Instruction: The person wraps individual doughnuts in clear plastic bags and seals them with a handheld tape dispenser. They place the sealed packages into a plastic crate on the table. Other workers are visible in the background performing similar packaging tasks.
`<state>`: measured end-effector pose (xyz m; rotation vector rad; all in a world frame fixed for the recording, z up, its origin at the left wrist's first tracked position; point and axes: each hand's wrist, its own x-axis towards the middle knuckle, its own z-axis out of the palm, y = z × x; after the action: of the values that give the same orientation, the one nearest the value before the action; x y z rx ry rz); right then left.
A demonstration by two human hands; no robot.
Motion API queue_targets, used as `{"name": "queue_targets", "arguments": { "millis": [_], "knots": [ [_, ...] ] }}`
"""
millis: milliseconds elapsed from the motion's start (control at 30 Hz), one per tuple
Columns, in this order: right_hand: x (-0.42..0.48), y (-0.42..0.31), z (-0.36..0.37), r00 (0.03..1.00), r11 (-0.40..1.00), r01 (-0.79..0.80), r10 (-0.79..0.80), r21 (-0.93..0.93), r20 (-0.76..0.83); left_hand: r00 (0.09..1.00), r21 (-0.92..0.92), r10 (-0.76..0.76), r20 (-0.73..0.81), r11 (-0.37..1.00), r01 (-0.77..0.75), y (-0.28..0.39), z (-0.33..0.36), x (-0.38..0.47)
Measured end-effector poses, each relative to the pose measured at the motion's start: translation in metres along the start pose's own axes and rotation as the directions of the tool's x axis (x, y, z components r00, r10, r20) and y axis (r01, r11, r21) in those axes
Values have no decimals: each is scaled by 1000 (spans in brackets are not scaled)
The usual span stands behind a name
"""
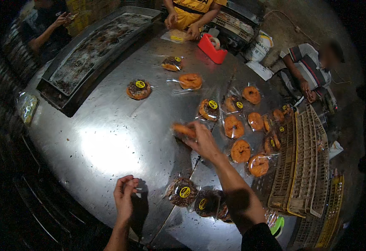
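Note:
My right hand (203, 139) grips a doughnut (184, 130) by its edge, tilted over the steel table. The doughnut is blurred, and clear film seems to surround it. Low over the near left of the table hangs my left hand (125, 196), empty, its fingers loosely curled and a little apart from the thumb. Between my arms lies a bagged doughnut with dark topping and a yellow sticker (182, 192). Beside it a second bagged dark doughnut (205, 203) overlaps others, partly hidden by my right forearm. Right of my right hand, several bagged plain doughnuts (234, 126) lie in loose rows.
A long metal tray (98, 53) stands at the far left. Stacked plastic crates (308, 163) line the right edge. A red tape dispenser (212, 50) sits at the back beside a co-worker's hands (194, 30). More doughnuts (139, 90) lie mid-table. Another person sits at the right.

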<state>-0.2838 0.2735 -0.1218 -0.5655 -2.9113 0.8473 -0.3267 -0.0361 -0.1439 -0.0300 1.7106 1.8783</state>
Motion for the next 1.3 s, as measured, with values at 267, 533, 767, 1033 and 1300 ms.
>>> {"name": "queue_targets", "arguments": {
  "millis": [267,533,767,1033,1300],
  "knots": [
    [-191,-89,-44,895,819,-213,383,533,-231,893,7,139,429,988,-157,13,120,-13],
    [-413,-156,-80,332,934,-247,333,259,-882,25,-473,771,636,415,-777,15,188,-183],
    [-452,-167,-32,198,762,239,568,602,-799,492,-220,485,723,837,-501,-6,156,-245],
    [-448,-148,-43,622,760,393,195,517,-759,621,-109,614,487,748,-654,10,131,-265],
    [-475,-115,-65,656,383,548,355,744,-666,183,-195,973,138,207,-959,1,187,-327]
  ]
}}
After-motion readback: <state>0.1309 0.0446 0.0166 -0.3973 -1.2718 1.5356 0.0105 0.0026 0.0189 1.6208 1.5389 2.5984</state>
